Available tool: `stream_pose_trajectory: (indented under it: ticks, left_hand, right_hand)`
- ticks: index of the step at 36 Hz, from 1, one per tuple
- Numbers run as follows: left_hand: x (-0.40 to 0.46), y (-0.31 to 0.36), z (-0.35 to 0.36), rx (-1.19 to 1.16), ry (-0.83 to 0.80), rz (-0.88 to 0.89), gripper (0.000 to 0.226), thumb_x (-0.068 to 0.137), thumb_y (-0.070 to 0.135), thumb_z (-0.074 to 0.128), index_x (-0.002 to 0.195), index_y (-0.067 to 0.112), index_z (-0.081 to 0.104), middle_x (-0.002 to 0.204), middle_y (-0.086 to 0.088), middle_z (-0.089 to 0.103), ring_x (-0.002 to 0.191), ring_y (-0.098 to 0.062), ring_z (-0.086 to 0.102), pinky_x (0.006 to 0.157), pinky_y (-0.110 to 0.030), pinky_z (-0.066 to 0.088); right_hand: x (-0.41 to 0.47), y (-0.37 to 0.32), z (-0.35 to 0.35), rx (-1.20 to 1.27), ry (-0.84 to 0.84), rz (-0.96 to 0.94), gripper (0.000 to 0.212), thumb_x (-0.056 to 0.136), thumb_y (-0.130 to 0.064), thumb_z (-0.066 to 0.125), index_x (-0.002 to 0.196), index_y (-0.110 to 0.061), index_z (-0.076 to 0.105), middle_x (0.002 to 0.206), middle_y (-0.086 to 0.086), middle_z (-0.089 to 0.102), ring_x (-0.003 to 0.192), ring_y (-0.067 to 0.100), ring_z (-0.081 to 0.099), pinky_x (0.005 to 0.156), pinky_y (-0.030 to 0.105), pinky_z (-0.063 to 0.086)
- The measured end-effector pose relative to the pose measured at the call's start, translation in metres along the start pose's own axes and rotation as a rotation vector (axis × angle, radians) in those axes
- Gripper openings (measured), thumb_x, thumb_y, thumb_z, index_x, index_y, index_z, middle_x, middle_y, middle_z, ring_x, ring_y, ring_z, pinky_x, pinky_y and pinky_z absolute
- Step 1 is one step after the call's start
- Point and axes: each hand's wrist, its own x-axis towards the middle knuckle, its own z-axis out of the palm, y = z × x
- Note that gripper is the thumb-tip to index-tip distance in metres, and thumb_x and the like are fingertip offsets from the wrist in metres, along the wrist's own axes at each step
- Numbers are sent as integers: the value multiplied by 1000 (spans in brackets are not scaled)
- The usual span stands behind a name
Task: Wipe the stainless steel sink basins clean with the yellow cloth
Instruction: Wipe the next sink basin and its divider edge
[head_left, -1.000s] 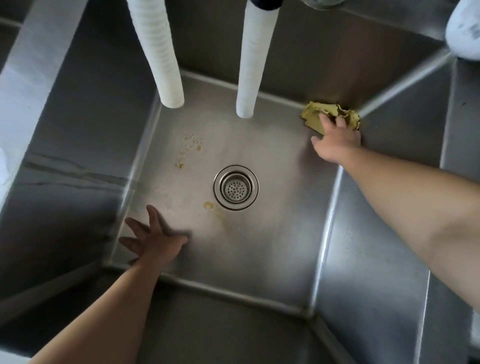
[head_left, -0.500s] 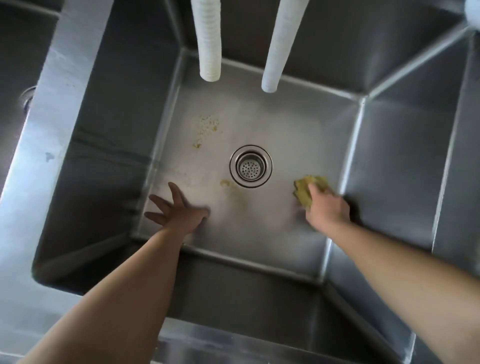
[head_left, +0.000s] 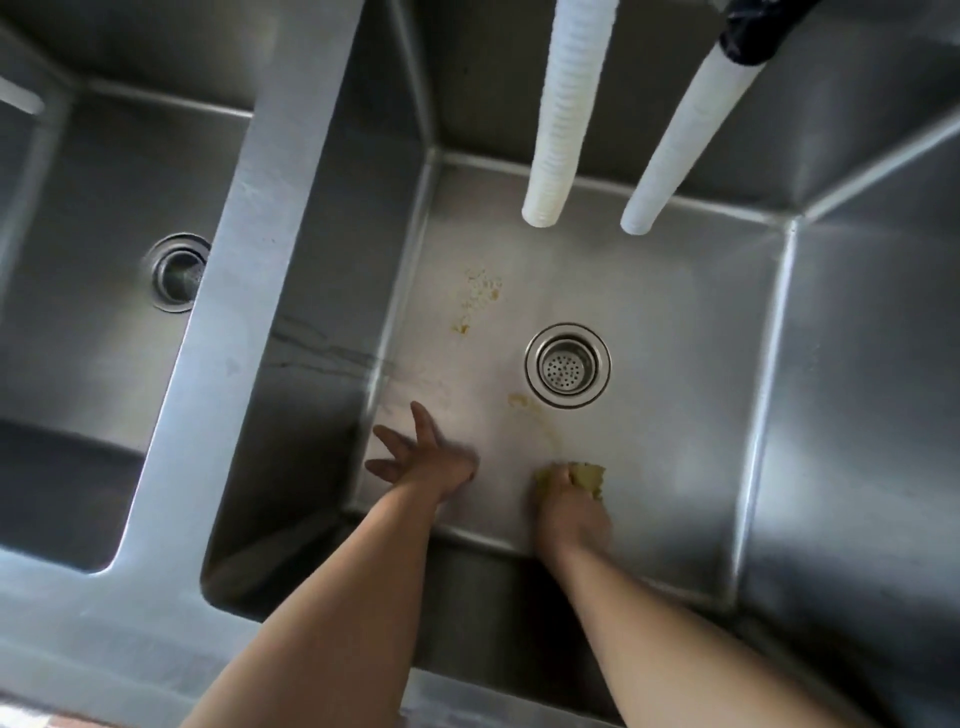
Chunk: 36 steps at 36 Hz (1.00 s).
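Observation:
Both arms reach down into the right stainless steel basin (head_left: 675, 322). My right hand (head_left: 563, 506) presses the crumpled yellow cloth (head_left: 584, 475) against the basin floor near the front wall, below the round drain strainer (head_left: 567, 365). Flat on the floor at the front left corner lies my left hand (head_left: 423, 457), fingers spread, holding nothing. Yellowish stains (head_left: 480, 291) mark the floor left of the drain, and a smear (head_left: 524, 402) runs from the drain toward the cloth.
Two white ribbed hoses (head_left: 556, 130) (head_left: 675, 150) hang down over the back of the basin. A steel divider (head_left: 260, 260) separates it from the left basin (head_left: 104, 208), which has its own drain (head_left: 179, 270). The front rim (head_left: 104, 649) runs along the bottom.
My right hand has dragged the cloth from the basin's back right corner, along the right side, to the front middle of the floor. The left hand has stayed flat in its corner.

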Motion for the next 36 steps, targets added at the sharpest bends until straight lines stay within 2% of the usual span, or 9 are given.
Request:
stream_pose_trajectory:
  ticks: [3, 8, 11, 15, 20, 24, 30, 33, 36]
  left_hand:
    - [2, -5, -10, 24, -38, -6, 98, 89, 57, 49, 153, 31, -19, 159, -26, -15, 147, -50, 0, 120, -54, 11]
    - [-23, -2, -52, -52, -25, 236, 57, 92, 44, 51, 145, 30, 37, 147, -7, 40, 129, -30, 44, 105, -37, 40]
    - [-59, 1, -91, -70, 59, 487, 55, 93, 34, 57, 146, 33, 42, 147, 2, 49, 127, -21, 52, 95, -25, 42]
    - [-106, -4, -148, -32, 361, 861, 45, 93, 23, 58, 137, 30, 55, 137, 5, 59, 113, -20, 61, 95, -24, 43]
    - [-102, -23, -212, 68, 913, 1041, 54, 86, 27, 47, 137, 15, 56, 144, -10, 53, 135, -34, 45, 112, -45, 38]
    - [-69, -45, -226, 214, 939, 803, 71, 94, 50, 40, 157, 21, 23, 164, -9, 17, 153, -30, 9, 123, -45, 14]
    - [-50, -52, -214, 84, 1023, 887, 59, 98, 37, 43, 150, 11, 39, 157, -10, 35, 151, -27, 20, 123, -38, 20]
    - [-49, -52, -212, 104, 1043, 978, 50, 98, 27, 46, 146, 11, 47, 153, -12, 42, 148, -31, 28, 120, -46, 26]
    - [-49, -52, -212, 77, 1018, 984, 53, 97, 29, 49, 148, 14, 45, 156, -11, 39, 148, -28, 29, 120, -46, 26]
  right_hand:
    - [-3, -27, 12, -64, 14, -256, 28, 99, -30, 47, 127, -27, 50, 124, 12, 62, 113, 34, 59, 89, 37, 48]
    - [-8, -50, 0, -259, -131, -589, 38, 94, -11, 51, 132, -17, 54, 126, 15, 58, 112, 34, 58, 91, 39, 47]
    - [-7, -43, -27, -138, -253, -632, 42, 90, -7, 57, 131, -16, 58, 126, 6, 59, 116, 26, 57, 92, 29, 43]
    - [15, -32, -77, 57, -86, -539, 31, 80, -16, 70, 109, -26, 69, 109, -8, 68, 104, 15, 65, 80, 20, 44]
    - [57, -43, -158, 189, 308, -382, 36, 81, -22, 65, 117, -27, 62, 114, 6, 55, 102, 32, 61, 86, 33, 46]
    - [93, -69, -192, 351, 563, -337, 36, 88, -15, 56, 122, -25, 55, 126, 8, 53, 108, 34, 58, 89, 35, 45]
    - [180, -98, -178, 277, 358, -156, 71, 88, -50, 51, 150, -21, 31, 155, 10, 36, 139, 33, 38, 110, 38, 33]
    - [181, -122, -166, 107, 395, -184, 76, 98, -47, 40, 158, -18, 2, 166, 6, -1, 152, 33, -1, 122, 49, 3]
    - [177, -154, -166, 76, 404, -288, 72, 101, -43, 36, 158, -24, -3, 166, 2, -11, 151, 29, -14, 119, 54, -7]
